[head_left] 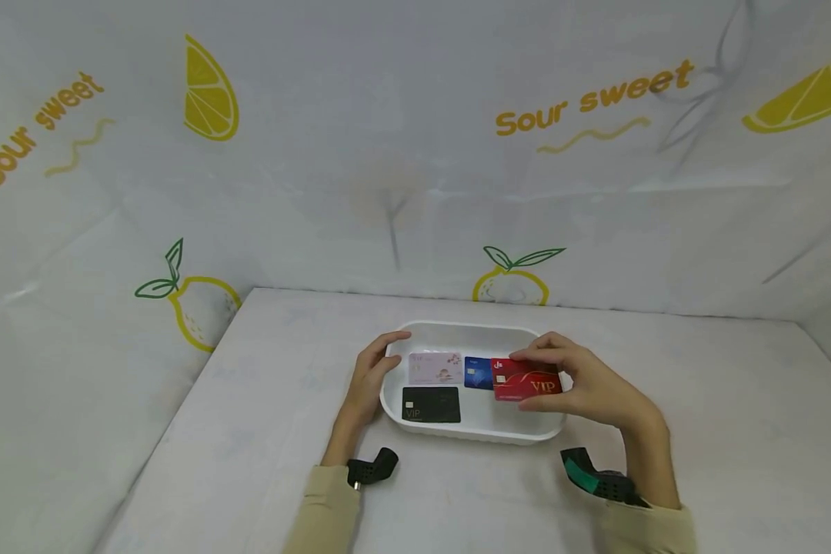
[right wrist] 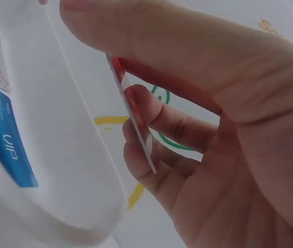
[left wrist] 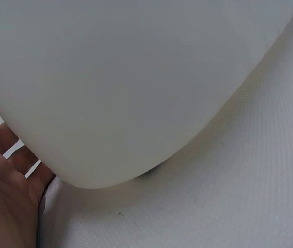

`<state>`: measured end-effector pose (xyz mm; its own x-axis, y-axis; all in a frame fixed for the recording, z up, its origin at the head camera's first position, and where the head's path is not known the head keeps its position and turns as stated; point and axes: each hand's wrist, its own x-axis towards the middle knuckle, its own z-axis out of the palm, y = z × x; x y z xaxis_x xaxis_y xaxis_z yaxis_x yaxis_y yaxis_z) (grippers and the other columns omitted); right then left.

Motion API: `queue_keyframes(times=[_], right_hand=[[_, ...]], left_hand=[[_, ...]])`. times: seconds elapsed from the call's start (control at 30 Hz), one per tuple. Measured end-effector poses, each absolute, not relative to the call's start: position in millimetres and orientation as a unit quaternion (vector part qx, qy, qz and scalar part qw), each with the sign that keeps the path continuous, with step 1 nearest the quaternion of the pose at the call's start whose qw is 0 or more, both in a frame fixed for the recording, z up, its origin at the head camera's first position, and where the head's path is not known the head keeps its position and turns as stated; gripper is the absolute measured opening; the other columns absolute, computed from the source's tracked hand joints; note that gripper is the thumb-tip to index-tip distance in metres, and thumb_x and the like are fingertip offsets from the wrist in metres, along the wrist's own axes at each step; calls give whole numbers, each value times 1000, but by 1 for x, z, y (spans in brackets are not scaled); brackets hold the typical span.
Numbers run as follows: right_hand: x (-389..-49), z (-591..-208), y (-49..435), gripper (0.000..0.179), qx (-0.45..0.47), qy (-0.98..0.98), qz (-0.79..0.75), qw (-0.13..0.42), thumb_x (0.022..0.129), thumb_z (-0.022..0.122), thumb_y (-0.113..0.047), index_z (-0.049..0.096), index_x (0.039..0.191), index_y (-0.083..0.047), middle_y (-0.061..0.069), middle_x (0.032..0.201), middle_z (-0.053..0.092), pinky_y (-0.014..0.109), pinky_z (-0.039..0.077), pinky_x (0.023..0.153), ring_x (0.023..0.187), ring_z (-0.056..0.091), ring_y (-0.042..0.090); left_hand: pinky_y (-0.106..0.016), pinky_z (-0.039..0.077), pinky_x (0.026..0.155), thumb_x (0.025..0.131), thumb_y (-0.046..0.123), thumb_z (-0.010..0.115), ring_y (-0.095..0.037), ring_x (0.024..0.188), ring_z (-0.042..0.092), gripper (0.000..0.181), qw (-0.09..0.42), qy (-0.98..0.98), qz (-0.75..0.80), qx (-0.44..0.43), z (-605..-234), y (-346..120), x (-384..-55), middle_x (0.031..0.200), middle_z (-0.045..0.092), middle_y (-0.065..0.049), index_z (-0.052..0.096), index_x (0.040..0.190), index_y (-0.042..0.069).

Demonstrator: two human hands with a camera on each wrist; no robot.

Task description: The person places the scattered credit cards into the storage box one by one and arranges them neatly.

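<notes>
A white tray (head_left: 488,425) holds several bank-style cards. My left hand (head_left: 368,378) grips its left end, thumb and fingers at the rim; in the left wrist view, fingers (left wrist: 12,160) show beside the tray's pale wall (left wrist: 115,103). My right hand (head_left: 595,388) pinches a red VIP card (head_left: 515,378) between thumb and fingers over the right part of the tray. In the right wrist view the red card (right wrist: 135,111) is seen nearly edge-on. It partly covers a blue card (head_left: 478,373) in the head view. A pink card (head_left: 432,369) lies above a black VIP card (head_left: 431,405) at the left.
The tray stands on a white-covered table (head_left: 249,431). Behind it hangs a white sheet (head_left: 318,192) printed with lemons and lettering. Black wrist devices, one (head_left: 374,468) on the left and one (head_left: 599,481) on the right, stick out near the tray's front edge.
</notes>
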<state>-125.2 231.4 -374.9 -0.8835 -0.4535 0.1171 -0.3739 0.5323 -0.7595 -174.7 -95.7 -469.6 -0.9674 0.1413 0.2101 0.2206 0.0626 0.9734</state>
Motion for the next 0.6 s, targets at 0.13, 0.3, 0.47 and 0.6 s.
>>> queue_keyframes(times=[0.13,0.3,0.47,0.6], right_hand=[[-129,-379,226,54,-231,880,-410,58,79,87,-26,70,128,-12,4,118,61,23,59,83,110,52,7],[-132,-382,220,55,-217,887,-401,78,78,88,-29,71,127,-13,3,116,62,23,57,86,111,54,17],[-133,-384,215,53,-228,884,-400,83,77,88,-29,72,125,-10,4,113,62,21,53,85,107,55,17],[-133,-384,210,53,-222,890,-388,93,77,88,-29,73,123,-9,5,114,61,22,52,83,107,55,19]], left_hand=[[-52,19,130,92,1,45,-32,154,36,44,33,-729,-672,-126,-470,-97,-175,145,59,-19,62,133,-1],[-49,19,131,93,1,45,-30,154,36,44,33,-729,-672,-126,-471,-97,-175,145,59,-18,63,133,0],[-51,17,131,93,0,45,-32,155,34,44,32,-725,-675,-131,-472,-97,-175,145,58,-20,62,133,-1],[-52,17,131,92,0,45,-33,155,34,44,30,-724,-677,-131,-471,-96,-175,146,58,-20,62,133,-2]])
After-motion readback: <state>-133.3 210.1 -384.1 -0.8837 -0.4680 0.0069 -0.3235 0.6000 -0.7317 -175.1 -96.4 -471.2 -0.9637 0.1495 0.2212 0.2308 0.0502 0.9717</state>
